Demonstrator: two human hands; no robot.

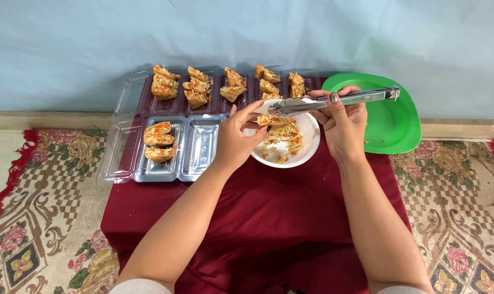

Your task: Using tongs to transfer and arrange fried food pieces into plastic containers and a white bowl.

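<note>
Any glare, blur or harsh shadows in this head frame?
Head view: light is soft and even, shadows faint; small glare on the clear trays and the metal tongs in the right hand; left hand, the stuffed piece and bowl are sharp; no motion blur; wall line looks slightly bowed.

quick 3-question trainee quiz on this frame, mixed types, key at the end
1. True or false: the right hand holds metal tongs.
2. What does the left hand hold over the white bowl? A) a spoon B) a stuffed tofu piece C) a lid
3. How many filled pieces lie in the near clear tray?

Key: 1 true; 2 B; 3 three
</note>
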